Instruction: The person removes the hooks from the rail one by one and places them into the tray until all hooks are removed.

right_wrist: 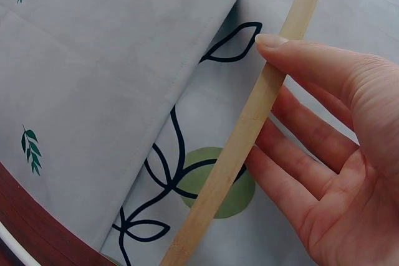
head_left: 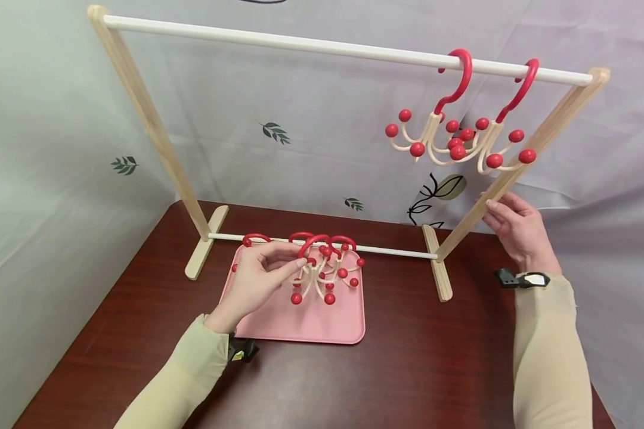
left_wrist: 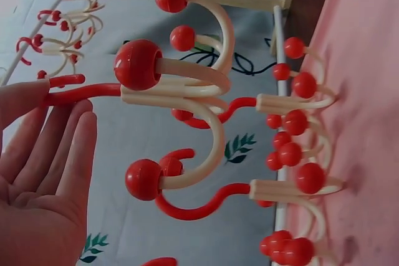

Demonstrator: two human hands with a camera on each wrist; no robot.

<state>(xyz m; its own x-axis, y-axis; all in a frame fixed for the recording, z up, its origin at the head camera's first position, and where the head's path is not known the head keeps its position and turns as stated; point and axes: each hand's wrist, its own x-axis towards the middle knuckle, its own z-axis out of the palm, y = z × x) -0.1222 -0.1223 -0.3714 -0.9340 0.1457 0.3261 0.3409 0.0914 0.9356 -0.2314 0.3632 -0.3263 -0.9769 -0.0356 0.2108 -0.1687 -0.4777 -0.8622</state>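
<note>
A pale printed cloth (head_left: 322, 161) hangs behind a dark reddish-brown table (head_left: 434, 357). On the table stands a wooden rack (head_left: 279, 40) with 2 posts and 2 white rails. A pink tray (head_left: 322, 326) lies at the near side of the lower rail.

The hands are well apart. The right hand (head_left: 517, 231) holds the right post (head_left: 491, 196), thumb on 1 side, fingers on the other. The left hand (head_left: 257, 275) pinches the red hook of a hanger (head_left: 313, 274) between thumb and fingers, holding it above the tray. That hanger's long axis is near vertical: hook at the top, cream stem straight below, curved prongs spreading at the bottom with their ball tips turned upward.

On the tray, 3 more red hooks show, partly hidden; the stems visible there stand upright. Near the right end of the upper rail, 2 matching hangers, a left hanger (head_left: 433, 122) and a right hanger (head_left: 494, 132), hang prongs downward. Smallest are the red balls (head_left: 329, 299).
</note>
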